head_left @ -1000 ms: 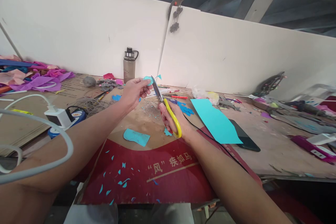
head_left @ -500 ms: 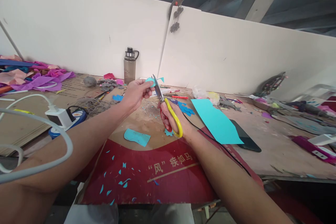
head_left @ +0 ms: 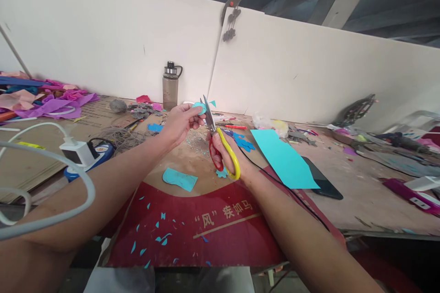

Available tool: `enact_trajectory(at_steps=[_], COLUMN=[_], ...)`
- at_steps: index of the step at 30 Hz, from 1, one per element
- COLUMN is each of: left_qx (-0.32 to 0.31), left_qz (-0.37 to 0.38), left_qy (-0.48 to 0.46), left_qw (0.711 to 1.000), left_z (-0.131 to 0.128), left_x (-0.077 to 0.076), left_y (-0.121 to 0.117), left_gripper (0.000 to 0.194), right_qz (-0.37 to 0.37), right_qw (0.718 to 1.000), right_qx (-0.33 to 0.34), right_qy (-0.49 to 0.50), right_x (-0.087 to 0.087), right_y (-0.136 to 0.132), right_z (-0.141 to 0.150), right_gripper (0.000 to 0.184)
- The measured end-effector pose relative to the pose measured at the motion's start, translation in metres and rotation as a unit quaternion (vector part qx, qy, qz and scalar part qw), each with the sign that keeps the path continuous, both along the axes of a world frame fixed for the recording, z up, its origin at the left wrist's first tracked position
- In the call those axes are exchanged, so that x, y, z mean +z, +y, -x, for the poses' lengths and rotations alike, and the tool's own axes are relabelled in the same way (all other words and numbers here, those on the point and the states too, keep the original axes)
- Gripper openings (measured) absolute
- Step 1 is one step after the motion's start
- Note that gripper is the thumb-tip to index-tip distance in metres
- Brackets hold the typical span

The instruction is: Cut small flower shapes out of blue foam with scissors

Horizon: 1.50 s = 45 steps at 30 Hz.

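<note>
Between thumb and fingers, my left hand (head_left: 185,121) pinches a small piece of turquoise paper (head_left: 198,108). My right hand (head_left: 222,144) grips scissors (head_left: 228,153) with one yellow and one red handle loop. Their blades point up and away, slightly parted, right at the paper's right edge. A small turquoise scrap (head_left: 213,103) shows just beyond the blades; whether it is still attached I cannot tell. Below my hands lies a cut turquoise strip (head_left: 180,179). A turquoise scalloped cutout (head_left: 222,173) sits partly behind the scissor handle.
A large turquoise sheet (head_left: 285,160) overlaps a dark phone (head_left: 325,181) at right. Blue cutouts (head_left: 244,142) lie near a black cable. A bottle (head_left: 170,86) stands by the white partition. White cables and a charger (head_left: 77,152) are at left. Paper clippings dot the red cardboard (head_left: 165,224).
The scissor blades have closed somewhat and shifted slightly right. The turquoise scrap at the paper's right edge now looks more separate. My left hand has moved slightly right.
</note>
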<state>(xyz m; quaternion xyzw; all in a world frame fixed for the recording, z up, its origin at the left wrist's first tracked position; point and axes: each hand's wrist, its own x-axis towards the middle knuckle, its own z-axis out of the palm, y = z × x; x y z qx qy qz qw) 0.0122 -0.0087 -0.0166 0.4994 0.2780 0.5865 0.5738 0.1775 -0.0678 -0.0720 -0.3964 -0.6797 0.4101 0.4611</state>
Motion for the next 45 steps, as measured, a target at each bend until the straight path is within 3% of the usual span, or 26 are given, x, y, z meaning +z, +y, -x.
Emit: enact_trajectory(at_steps=[23, 34, 45], left_qx=[-0.008, 0.013, -0.017], left_qz=[0.0, 0.003, 0.017], left_qy=[0.001, 0.003, 0.001], left_qw=[1.0, 1.0, 1.0], left_z=[0.0019, 0.0001, 0.0011], left_x=[-0.0005, 0.0033, -0.0028], left_y=[0.0011, -0.0032, 0.0006], left_gripper=[0.019, 0.023, 0.025], right_qz=[0.048, 0.055, 0.052], right_qw=[0.998, 0.998, 0.997], right_qx=[-0.01, -0.027, -0.035], right_qy=[0.029, 0.035, 0.047], right_x=[0.0004, 0.0002, -0.0025], right_y=[-0.0017, -0.0028, -0.0032], right_z=[0.0018, 0.004, 0.0056], right_gripper=[0.072, 0.066, 0.057])
